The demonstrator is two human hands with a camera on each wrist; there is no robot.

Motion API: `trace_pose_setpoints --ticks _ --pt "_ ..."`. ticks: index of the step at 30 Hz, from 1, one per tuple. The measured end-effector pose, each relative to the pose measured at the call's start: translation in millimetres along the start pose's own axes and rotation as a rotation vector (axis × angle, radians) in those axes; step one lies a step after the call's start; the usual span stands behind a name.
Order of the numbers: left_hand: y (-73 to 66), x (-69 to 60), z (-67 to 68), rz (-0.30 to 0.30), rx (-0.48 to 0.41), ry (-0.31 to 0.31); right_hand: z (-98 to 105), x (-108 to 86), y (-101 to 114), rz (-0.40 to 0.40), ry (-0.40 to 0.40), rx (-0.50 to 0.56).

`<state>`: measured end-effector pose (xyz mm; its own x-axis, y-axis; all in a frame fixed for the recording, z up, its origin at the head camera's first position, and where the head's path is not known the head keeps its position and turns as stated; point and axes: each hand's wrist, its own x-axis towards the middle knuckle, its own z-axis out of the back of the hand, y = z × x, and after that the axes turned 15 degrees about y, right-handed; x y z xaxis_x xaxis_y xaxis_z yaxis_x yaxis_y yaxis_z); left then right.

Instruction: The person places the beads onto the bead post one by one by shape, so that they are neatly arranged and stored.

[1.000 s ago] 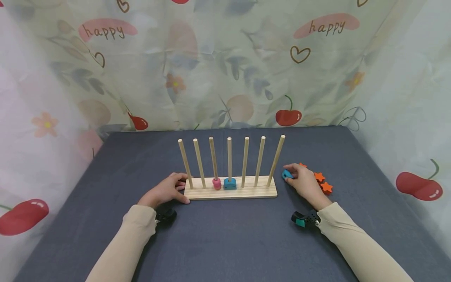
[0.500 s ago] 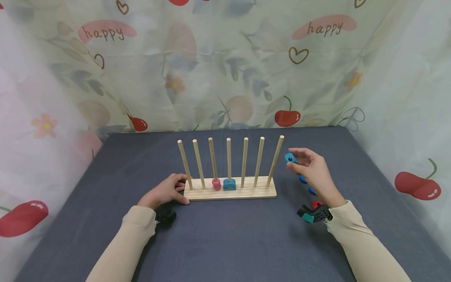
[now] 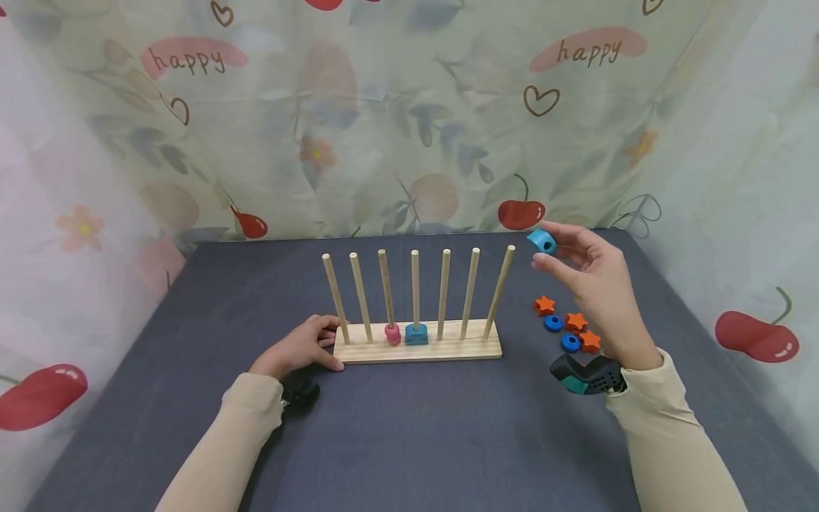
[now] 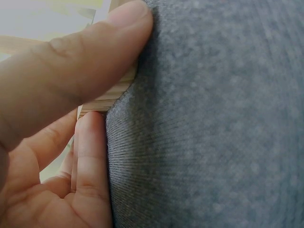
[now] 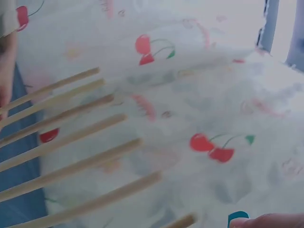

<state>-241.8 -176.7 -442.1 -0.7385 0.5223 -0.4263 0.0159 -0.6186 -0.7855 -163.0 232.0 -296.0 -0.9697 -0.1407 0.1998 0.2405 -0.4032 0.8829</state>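
- Since the right hand has risen from low beside the rack, the blue piece is now well off the surface, out past the rack's right end.
- Over the last half second the hand has gone higher and slightly farther right; the piece looks roughly level with the peg tips.
- Thumb and fingers of the right hand are clamped on the piece in a pinch. Its hole faces the head camera, so it does not seem lined up with any of the pegs.
- That leaves the piece lifted but on no peg; the right wrist view shows the nearest tip apart from it.
- Three stars and two rings, partly or wholly covered by the hand a second ago, now show on the surface below it.
- Gripping the rack's left end, thumb at the front edge and fingers round the end, the left hand has not shifted.
- The rack itself is unchanged: pink bead on the third peg from the left, blue arch on the fourth, both down at the base; the other five pegs are bare.
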Motion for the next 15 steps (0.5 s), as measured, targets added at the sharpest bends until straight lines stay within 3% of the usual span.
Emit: trace_pose_setpoints --ticks 5,15 --pt "-0.2 0.0 0.7 0.006 0.007 -0.006 3.5 -1.8 28.8 0.12 -0.001 0.067" --pt "0.3 0.7 0.4 -0.006 0.011 -0.005 -17.2 10.2 59.6 0.281 0.066 -0.001"
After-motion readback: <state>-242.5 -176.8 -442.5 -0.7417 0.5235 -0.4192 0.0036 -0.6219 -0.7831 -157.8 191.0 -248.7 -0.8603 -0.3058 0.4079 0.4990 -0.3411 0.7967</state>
